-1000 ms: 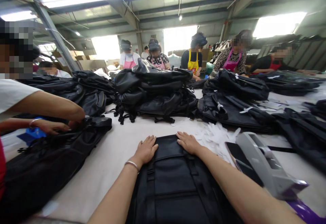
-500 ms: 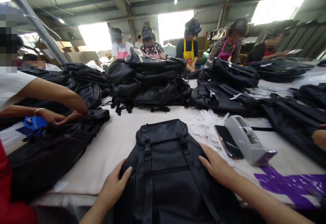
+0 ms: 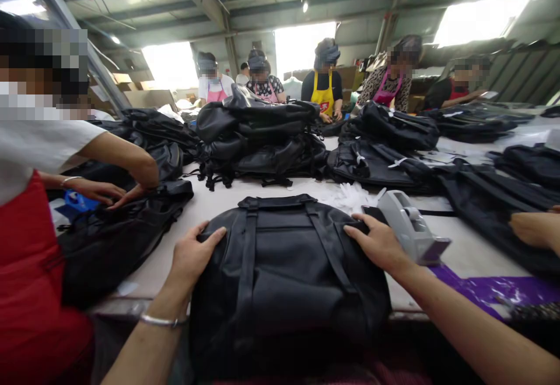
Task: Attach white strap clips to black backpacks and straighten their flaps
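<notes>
A black backpack (image 3: 284,268) lies in front of me, its lower half hanging over the near edge of the table (image 3: 464,251). My left hand (image 3: 192,254) grips its left side, thumb on top and fingers curled round the edge. On the right side my right hand (image 3: 376,244) holds the bag the same way. Two straps run down the bag's front between my hands.
A grey tape dispenser (image 3: 409,227) and a dark phone sit just right of my right hand, beside a heap of white tags (image 3: 350,195). Piles of black backpacks (image 3: 262,140) cover the far table. A co-worker's hands (image 3: 109,189) handle a bag at left; another hand (image 3: 536,227) shows at right. Several people stand behind.
The backpack has come toward me and partly off the table edge. My hands moved from its top down to its sides and closed on it.
</notes>
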`<action>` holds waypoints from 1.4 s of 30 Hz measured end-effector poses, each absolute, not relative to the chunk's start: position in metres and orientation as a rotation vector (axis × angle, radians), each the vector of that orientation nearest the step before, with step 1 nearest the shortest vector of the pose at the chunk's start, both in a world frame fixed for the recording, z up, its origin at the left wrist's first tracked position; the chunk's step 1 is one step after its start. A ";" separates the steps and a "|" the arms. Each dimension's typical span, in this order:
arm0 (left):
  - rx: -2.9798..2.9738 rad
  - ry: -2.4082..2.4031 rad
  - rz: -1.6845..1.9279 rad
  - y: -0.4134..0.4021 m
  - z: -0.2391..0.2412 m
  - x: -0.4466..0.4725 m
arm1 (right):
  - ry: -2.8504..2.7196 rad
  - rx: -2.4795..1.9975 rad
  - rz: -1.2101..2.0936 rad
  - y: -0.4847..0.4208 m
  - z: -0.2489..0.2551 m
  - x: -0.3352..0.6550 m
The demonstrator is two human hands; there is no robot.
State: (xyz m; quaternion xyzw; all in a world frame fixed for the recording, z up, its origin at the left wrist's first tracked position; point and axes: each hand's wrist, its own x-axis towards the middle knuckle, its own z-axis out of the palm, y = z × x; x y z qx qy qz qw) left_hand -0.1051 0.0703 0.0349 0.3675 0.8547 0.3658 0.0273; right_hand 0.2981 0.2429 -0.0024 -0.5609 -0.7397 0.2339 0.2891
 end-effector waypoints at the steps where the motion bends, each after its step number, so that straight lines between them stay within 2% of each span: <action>1: 1.144 2.670 1.107 0.080 0.039 -0.111 | -1.977 -1.487 0.620 0.252 0.003 0.292; 3: 1.185 2.711 0.924 0.100 0.035 -0.121 | -1.992 -1.459 0.627 0.267 0.005 0.278; 6: 1.222 2.702 0.617 0.120 0.003 -0.127 | -2.032 -1.431 0.655 0.274 -0.014 0.260; 10: 1.265 2.688 0.501 0.115 -0.031 -0.129 | -2.074 -1.466 0.697 0.264 -0.050 0.254; 15: 1.461 2.705 0.717 0.062 -0.011 -0.116 | -2.104 -1.269 0.513 0.230 -0.040 0.287; 16: 1.513 2.708 0.808 0.046 -0.004 -0.106 | -2.124 -1.137 0.440 0.217 -0.032 0.295; 18: 1.842 2.564 1.230 0.015 0.007 -0.079 | -2.248 -0.859 0.431 0.186 -0.015 0.303; 19: 2.045 2.429 1.288 0.002 0.010 -0.063 | -2.343 -0.745 0.427 0.170 -0.008 0.302; 22: 2.449 2.198 1.123 -0.020 0.008 -0.022 | -2.481 -0.726 0.272 0.130 -0.001 0.284; 26: 2.544 2.338 0.836 -0.016 -0.008 -0.005 | -2.438 -0.825 0.147 0.118 -0.013 0.255; 29: 2.541 2.361 0.819 -0.012 -0.020 -0.018 | -2.366 -0.759 0.282 0.128 -0.018 0.255; 34: 2.412 2.182 1.032 -0.021 -0.027 -0.045 | -2.261 -0.588 0.639 0.147 -0.021 0.272; 42: 2.029 1.841 1.298 -0.012 -0.025 -0.051 | -2.211 -0.677 0.792 0.166 -0.049 0.263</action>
